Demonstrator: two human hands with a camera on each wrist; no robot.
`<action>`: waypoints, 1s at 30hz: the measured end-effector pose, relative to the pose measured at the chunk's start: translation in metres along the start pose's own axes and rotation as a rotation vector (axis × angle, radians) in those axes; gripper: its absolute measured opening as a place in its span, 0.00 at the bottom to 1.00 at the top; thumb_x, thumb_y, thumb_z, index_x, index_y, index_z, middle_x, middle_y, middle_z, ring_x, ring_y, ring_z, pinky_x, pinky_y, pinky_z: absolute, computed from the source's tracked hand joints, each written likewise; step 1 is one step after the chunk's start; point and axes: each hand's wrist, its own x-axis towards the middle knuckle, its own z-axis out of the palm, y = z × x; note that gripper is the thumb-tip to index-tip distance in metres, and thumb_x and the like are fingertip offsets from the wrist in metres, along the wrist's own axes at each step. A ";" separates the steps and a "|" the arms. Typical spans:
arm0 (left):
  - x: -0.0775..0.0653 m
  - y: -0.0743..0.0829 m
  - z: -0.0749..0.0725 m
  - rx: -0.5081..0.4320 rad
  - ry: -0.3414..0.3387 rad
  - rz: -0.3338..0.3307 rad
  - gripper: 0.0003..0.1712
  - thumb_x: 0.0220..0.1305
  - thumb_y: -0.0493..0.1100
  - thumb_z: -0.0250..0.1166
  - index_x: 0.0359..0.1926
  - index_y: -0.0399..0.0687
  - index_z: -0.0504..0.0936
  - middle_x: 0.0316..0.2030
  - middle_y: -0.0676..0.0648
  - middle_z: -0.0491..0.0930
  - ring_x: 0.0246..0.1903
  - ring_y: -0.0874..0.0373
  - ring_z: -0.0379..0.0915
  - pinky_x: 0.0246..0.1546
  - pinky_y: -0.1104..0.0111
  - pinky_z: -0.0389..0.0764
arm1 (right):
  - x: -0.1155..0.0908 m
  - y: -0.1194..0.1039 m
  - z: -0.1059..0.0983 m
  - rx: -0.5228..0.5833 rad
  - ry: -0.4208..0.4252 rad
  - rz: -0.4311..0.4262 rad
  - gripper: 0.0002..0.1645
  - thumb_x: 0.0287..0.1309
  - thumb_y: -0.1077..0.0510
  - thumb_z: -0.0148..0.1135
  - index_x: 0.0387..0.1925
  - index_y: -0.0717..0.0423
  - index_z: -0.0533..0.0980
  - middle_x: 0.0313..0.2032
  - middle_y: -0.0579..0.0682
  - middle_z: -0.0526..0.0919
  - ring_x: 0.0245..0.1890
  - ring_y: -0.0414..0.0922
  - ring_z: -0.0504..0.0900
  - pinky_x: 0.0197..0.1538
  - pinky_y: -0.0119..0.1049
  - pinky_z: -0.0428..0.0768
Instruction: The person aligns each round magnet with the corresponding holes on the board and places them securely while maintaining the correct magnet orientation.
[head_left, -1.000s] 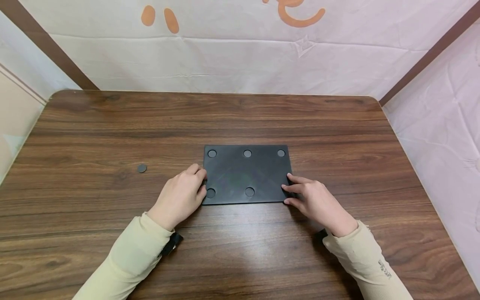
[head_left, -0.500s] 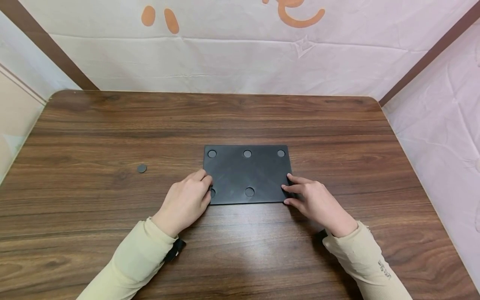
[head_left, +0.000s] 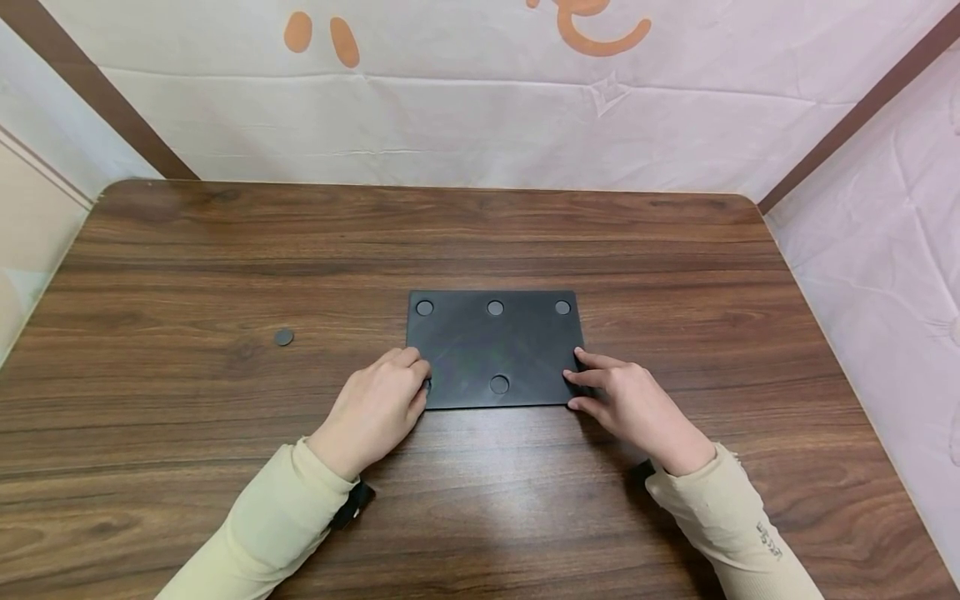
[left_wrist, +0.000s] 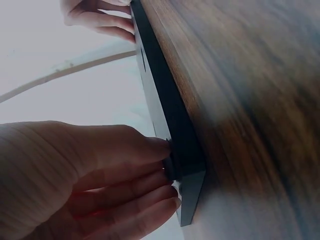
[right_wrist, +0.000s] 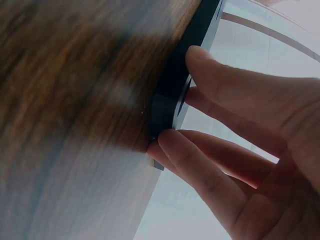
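A flat black rectangular plate (head_left: 487, 346) lies on the wooden table, with round marks along its far and near edges. At its near left corner, my left hand (head_left: 375, 408) covers one of these rounds. In the left wrist view, the left thumb and fingertips pinch a small dark disc (left_wrist: 171, 167) against the plate's corner; most of it is hidden by the fingers. My right hand (head_left: 630, 404) grips the near right corner, thumb on the front edge, one fingertip on top and others along the right side. A loose dark grey disc (head_left: 283, 337) lies left of the plate.
The brown wood-grain table (head_left: 480, 233) has rounded far corners. Behind it hangs a pale fabric wall (head_left: 480, 125) with orange printed shapes. Black wrist straps (head_left: 352, 504) show under the light sleeves.
My left hand has slid a little to the right, and its fingers now cover the plate's near left round. The right hand, plate and loose disc stay where they were.
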 end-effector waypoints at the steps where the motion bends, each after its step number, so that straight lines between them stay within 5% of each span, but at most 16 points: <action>1: 0.000 0.000 0.000 -0.001 0.000 0.003 0.04 0.53 0.32 0.68 0.27 0.41 0.80 0.26 0.49 0.73 0.29 0.55 0.72 0.23 0.64 0.77 | 0.000 0.000 0.000 0.000 0.000 0.000 0.20 0.46 0.61 0.74 0.45 0.63 0.84 0.53 0.66 0.79 0.47 0.57 0.83 0.45 0.46 0.82; 20: 0.001 0.009 -0.003 -0.023 -0.007 -0.017 0.12 0.57 0.26 0.62 0.19 0.40 0.81 0.20 0.50 0.67 0.23 0.57 0.64 0.21 0.68 0.73 | -0.001 0.001 0.001 0.003 0.001 0.000 0.21 0.47 0.61 0.74 0.45 0.63 0.83 0.53 0.66 0.79 0.47 0.57 0.84 0.45 0.46 0.82; 30: 0.002 0.006 -0.002 -0.019 -0.007 -0.014 0.08 0.56 0.27 0.64 0.23 0.39 0.82 0.21 0.50 0.69 0.24 0.57 0.67 0.21 0.68 0.74 | 0.000 0.000 -0.001 0.001 -0.008 -0.002 0.21 0.47 0.61 0.74 0.45 0.63 0.83 0.54 0.66 0.79 0.48 0.57 0.83 0.45 0.47 0.82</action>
